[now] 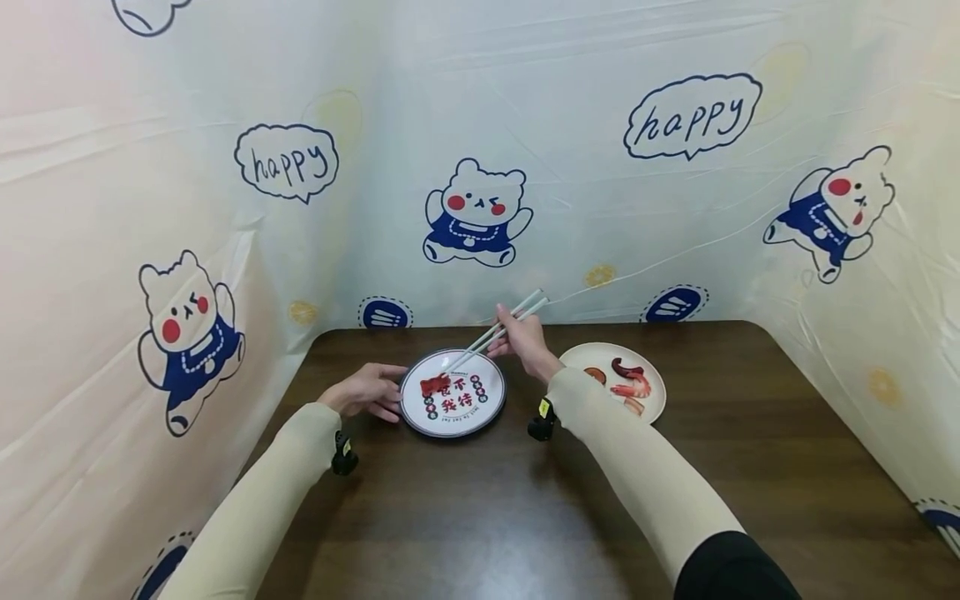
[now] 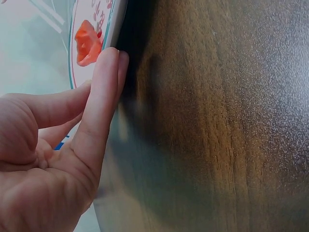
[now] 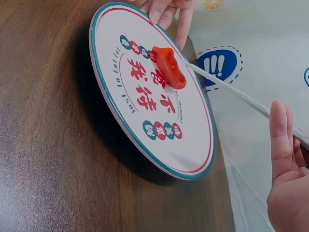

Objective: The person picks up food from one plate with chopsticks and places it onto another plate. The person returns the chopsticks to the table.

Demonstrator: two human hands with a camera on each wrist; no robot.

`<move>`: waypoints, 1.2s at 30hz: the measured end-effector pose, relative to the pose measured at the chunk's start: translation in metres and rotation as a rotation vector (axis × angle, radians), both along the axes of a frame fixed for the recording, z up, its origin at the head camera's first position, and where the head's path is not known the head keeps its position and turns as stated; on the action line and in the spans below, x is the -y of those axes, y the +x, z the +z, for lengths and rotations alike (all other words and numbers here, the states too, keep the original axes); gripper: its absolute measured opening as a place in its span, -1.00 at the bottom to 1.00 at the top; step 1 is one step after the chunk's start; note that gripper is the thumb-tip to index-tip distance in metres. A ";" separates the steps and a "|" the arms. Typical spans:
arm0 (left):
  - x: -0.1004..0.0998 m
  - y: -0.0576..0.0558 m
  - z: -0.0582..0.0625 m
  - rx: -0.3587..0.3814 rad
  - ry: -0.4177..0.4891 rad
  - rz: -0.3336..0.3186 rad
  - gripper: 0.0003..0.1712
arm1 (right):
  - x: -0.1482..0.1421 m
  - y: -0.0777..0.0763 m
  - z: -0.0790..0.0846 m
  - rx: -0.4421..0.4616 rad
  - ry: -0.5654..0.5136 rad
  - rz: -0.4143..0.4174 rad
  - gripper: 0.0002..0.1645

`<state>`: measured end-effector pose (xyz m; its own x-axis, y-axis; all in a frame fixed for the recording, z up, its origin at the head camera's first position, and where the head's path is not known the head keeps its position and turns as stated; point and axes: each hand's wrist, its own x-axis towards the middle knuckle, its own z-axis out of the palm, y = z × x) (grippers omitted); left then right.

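My left hand point(image 1: 366, 390) holds the left rim of a white plate point(image 1: 491, 398) with a dark edge and red printed characters. Its thumb and fingers touch the rim in the left wrist view. On the plate's left part lies a glossy red piece of food point(image 3: 169, 67), its exact kind unclear. Pale chopsticks point(image 1: 487, 337) are gripped by my right hand point(image 1: 525, 342), which is above the table between two plates. Their tips point down at the red piece's far side; whether they touch it I cannot tell.
A cream plate point(image 1: 656, 402) stands to the right, partly behind my right sleeve. It bears a shrimp point(image 1: 633, 386), a dark red curled piece point(image 1: 627, 368) and orange-brown pieces. The brown wooden table point(image 1: 465, 517) meets a printed cloth point(image 1: 480, 83) at the back and sides.
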<state>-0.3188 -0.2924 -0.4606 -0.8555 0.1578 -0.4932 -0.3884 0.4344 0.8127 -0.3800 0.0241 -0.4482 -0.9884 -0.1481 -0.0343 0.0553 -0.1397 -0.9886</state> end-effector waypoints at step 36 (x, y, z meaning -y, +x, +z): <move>0.002 -0.003 -0.003 0.000 -0.010 0.005 -0.21 | -0.073 -0.009 0.009 -0.034 -0.073 -0.027 -0.54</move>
<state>-0.3215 -0.2939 -0.4635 -0.8563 0.1487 -0.4945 -0.3905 0.4402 0.8085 -0.3895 0.0972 -0.4397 -0.9925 -0.1222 0.0092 0.0172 -0.2126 -0.9770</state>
